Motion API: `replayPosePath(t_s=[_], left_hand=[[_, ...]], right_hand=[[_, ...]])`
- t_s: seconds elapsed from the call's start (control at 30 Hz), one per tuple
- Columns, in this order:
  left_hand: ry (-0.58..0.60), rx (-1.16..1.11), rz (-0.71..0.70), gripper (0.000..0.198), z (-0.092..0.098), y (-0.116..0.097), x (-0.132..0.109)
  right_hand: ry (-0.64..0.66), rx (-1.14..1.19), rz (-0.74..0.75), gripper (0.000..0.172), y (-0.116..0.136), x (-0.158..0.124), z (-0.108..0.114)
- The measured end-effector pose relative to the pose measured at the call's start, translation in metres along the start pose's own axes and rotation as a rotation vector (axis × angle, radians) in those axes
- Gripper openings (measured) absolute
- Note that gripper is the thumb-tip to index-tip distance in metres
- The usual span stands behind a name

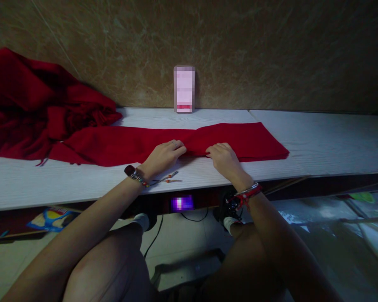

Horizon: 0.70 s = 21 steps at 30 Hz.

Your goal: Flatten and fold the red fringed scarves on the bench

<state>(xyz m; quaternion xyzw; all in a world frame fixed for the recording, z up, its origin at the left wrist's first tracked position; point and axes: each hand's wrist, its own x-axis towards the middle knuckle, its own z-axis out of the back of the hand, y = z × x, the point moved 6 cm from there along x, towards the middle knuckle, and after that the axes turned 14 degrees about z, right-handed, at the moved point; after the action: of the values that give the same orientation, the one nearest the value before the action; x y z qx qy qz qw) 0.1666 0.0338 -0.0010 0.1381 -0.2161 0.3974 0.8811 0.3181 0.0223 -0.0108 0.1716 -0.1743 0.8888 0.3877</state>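
Pink card (184, 89) upright against wall (271, 50), white tabletop (318, 138), crumpled red heap (25, 105)

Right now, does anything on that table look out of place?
The scarf puckers mid-length where the left hand and right hand pinch it, and a red heap lies crumpled far left on the table. Nothing looks spilled or torn.

Long red cloth scarf (239, 142): soft, matt, fine felt-like weave. Left of scarf, heaped red cloth (28, 105): same matt fabric, fringed edge. Under scarf, white wood-grain surface (318, 142): smooth, faint sheen, streaked grain. Behind scarf, brown marbled wall (255, 50): polished, stone-like. Near scarf's front edge, thin metal bangle (250, 187): shiny; red cord (253, 193) against it: matt.
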Motion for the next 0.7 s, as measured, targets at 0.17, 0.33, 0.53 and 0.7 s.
replayPosePath(t_s=[0.17,0.33,0.53,0.7], left_hand=[[0.021,-0.054,-0.045,0.019,-0.001,-0.004,-0.001],[-0.015,0.039,-0.072,0.022,-0.001,-0.005,-0.001],[-0.045,0.094,-0.076,0.026,0.000,-0.005,-0.002],[-0.038,0.094,-0.100,0.024,-0.001,-0.007,-0.003]], right_hand=[[0.000,-0.047,-0.011,0.024,-0.002,-0.002,-0.003],[0.019,-0.049,-0.040,0.023,-0.002,-0.001,-0.004],[0.006,-0.033,-0.039,0.011,0.004,-0.002,0.000],[0.008,-0.021,-0.001,0.007,0.013,0.002,-0.001]])
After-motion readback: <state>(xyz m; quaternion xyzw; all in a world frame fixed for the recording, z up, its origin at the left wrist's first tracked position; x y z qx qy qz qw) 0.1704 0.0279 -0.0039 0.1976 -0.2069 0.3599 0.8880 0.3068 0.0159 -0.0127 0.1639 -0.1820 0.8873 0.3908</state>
